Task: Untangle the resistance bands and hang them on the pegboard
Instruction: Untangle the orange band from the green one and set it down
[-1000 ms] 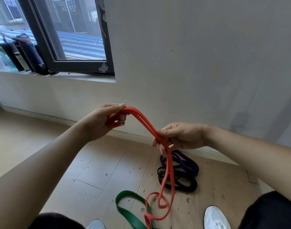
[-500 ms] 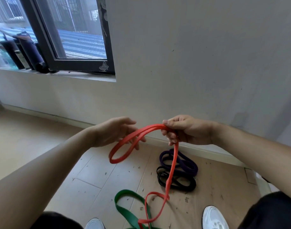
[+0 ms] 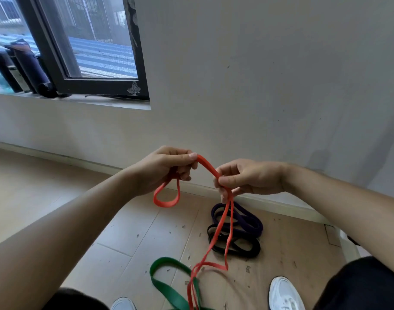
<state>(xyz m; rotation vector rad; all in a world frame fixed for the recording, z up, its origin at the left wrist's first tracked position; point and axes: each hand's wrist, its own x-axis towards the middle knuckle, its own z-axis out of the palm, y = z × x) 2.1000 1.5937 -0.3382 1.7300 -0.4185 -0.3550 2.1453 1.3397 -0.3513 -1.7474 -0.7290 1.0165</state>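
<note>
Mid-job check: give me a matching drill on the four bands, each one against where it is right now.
Things:
1. red band
2. green band
3. purple band
4. black band

Places:
A. on the floor, nearest the wall
B. on the floor by the left shoe
C. held in the left hand and right hand
D. on the floor between the purple band and the right shoe

Pairs: 1-C; 2-B; 3-A; 4-D

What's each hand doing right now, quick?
Left hand: closed, holding the red resistance band.
Right hand: closed, pinching the same band.
</note>
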